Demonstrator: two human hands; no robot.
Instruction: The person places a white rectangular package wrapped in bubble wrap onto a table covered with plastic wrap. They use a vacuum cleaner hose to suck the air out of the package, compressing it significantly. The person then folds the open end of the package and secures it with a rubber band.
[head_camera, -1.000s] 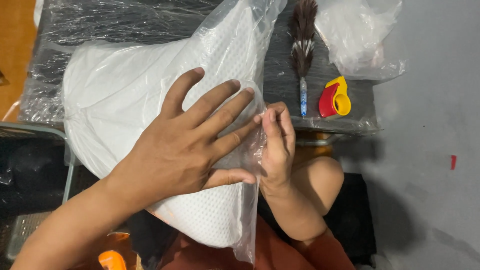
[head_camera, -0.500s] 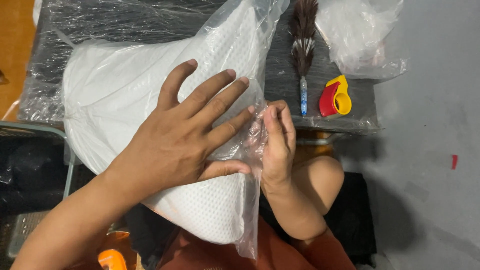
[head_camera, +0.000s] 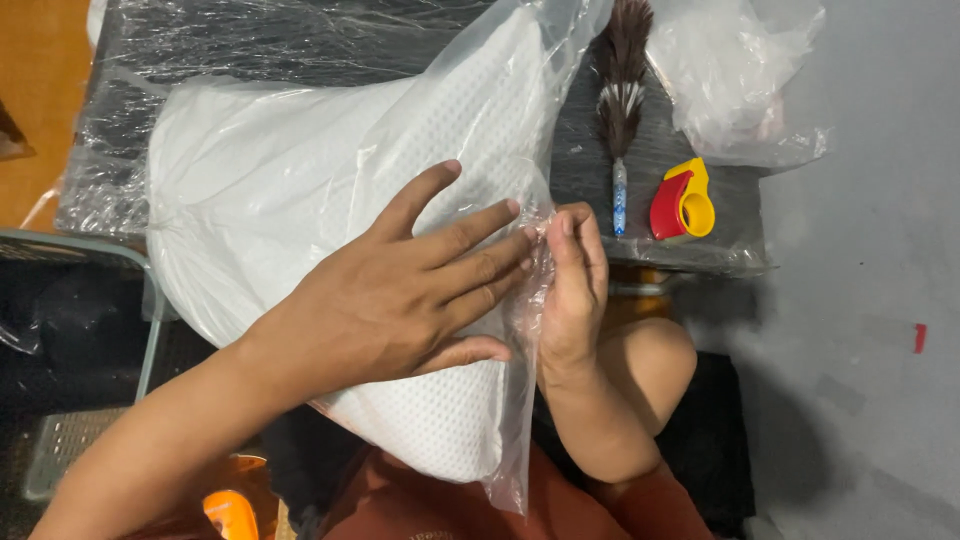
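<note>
Left hand flat on white mesh pad — right hand pinches clear plastic bag edge beside fingertips.

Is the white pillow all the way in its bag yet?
Mostly: the clear plastic bag already covers the white mesh pillow. The left hand presses flat on it while the right hand pinches the bag's edge. The bag's open edge still hangs loose.
</note>
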